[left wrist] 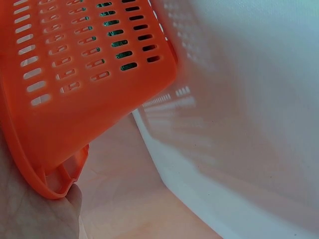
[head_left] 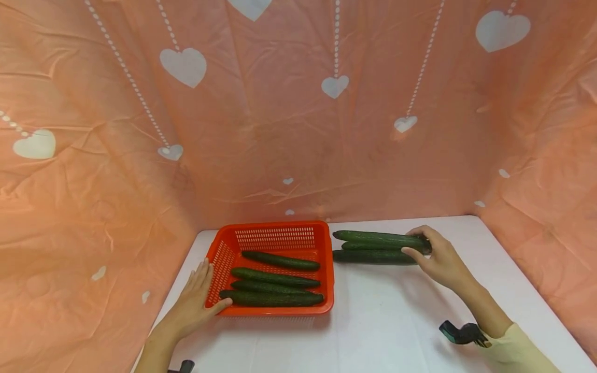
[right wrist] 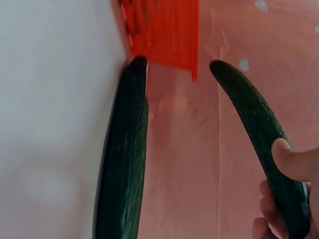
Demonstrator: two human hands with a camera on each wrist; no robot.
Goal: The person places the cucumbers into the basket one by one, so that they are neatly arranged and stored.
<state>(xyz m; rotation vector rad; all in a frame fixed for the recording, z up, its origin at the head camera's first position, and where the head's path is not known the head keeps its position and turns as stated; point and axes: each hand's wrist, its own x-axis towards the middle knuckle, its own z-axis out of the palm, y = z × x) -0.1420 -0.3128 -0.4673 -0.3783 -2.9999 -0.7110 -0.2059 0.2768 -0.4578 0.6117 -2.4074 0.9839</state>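
Note:
My right hand [head_left: 440, 261] grips a dark green cucumber [head_left: 373, 237] by its right end. In the right wrist view this cucumber [right wrist: 249, 114] is raised off the table, thumb on one side and fingers curled round the other. Below it lie two more cucumbers [head_left: 368, 257], just right of the basket. My left hand [head_left: 193, 300] rests on the left rim of the red plastic basket [head_left: 330, 269], fingers straight along the side and thumb over the front corner. Several cucumbers [head_left: 275, 277] lie in the basket, roughly parallel. The left wrist view shows the slotted basket wall [left wrist: 99, 114] beside the palm.
The basket stands on a white table [head_left: 382, 321], near its left edge. A pink-orange curtain [head_left: 298, 129] with white hearts surrounds the back and sides. A dark wrist-camera mount [head_left: 462, 332] sits on the right forearm.

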